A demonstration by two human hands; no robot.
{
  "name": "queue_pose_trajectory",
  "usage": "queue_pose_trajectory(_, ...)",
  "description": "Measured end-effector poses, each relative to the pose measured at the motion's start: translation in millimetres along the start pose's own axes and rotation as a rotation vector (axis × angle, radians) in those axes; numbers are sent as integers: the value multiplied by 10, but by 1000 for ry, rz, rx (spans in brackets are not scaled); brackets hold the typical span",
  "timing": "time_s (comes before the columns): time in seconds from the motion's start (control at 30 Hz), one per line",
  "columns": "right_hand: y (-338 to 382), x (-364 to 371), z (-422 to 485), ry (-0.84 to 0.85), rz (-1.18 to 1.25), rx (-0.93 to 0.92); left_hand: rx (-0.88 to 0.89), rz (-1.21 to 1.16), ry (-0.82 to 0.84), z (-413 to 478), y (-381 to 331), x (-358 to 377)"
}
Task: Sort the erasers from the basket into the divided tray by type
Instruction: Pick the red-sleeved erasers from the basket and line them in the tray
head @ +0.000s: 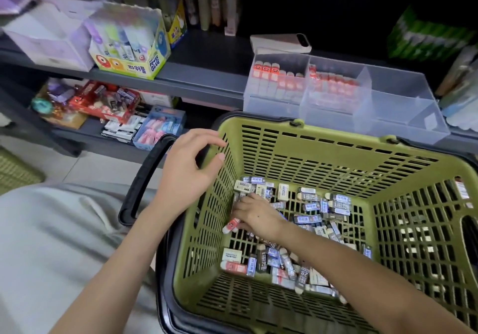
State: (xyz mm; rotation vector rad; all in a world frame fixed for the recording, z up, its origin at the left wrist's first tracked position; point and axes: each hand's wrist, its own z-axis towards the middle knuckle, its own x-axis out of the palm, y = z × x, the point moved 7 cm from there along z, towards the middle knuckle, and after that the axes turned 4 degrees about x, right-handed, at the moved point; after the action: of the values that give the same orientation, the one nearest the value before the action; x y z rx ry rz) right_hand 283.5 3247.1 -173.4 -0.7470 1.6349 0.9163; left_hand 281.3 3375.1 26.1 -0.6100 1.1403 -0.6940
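Note:
A green slotted basket [323, 137] in front of me holds several loose erasers [313, 207] in dark, white and orange sleeves. My right hand [254, 214] is down on the basket floor at the left, gripping an orange-and-white eraser [231, 225] that sticks out under its fingers. My left hand [188, 168] hovers at the basket's left rim with fingers loosely curled and nothing in it. On the shelf behind stands the clear divided tray [395, 106]; its two left compartments hold rows of upright orange-topped erasers [274, 80], and the right compartments look bare.
The basket's black handle [141, 186] hangs down at the left. The grey shelf carries a yellow glue box [134, 46], a white box, a phone [280, 42] and green packs at the right. A lower shelf holds mixed stationery. My lap in grey cloth is at the lower left.

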Motion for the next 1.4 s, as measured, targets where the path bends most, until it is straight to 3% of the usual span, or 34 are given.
queue_pose_trajectory(0.17, -72, 124, -109, 63, -212, -43, 4, 12, 20, -2, 2, 13)
queue_pose_trajectory(0.33, -66, -18, -109, 49, -21, 67, -3, 98, -8, -13, -57, -21)
queue_pose_trajectory(0.4, -115, -240, -228, -18, 260, 215, 18, 93, -61, -74, -117, -53)
queue_pose_trajectory(0.47, -121, -557, -399, -124, 730, 372, -12, -21, -68, -163, -185, -16)
queue_pose_trajectory(0.57, 58, -1039, -581, -311, 1279, 411, -158, -200, 109, -332, -251, 285)
queue_pose_trajectory(0.67, 313, -1363, -622, -419, 1470, 332, -285, -394, 236, -468, -326, 551)
queue_pose_trajectory(0.8, 420, -1272, -591, -258, 1680, 285, -397, -584, 42, -501, -224, 576)
queue_pose_trajectory(0.87, 338, -1004, -589, -91, 1506, 374, -411, -641, -69, -475, -132, 495)
queue_pose_trajectory(0.93, 230, -606, -614, 99, 1020, 475, -356, -703, -123, -416, -91, 399)
queue_pose_trajectory(1.03, 258, -29, -619, 340, 396, 371, -343, -824, -116, -339, -44, 345)
queue_pose_trajectory(1.1, 334, 208, -577, 366, 169, 281, -414, -919, -77, -326, -8, 386)
queue_pose_trajectory(1.23, 415, 335, -452, 247, 117, 243, -502, -1104, 23, -311, 1, 493)
queue_pose_trajectory(1.4, 398, 336, -507, 180, 285, 334, -481, -1043, 90, -306, 33, 537)
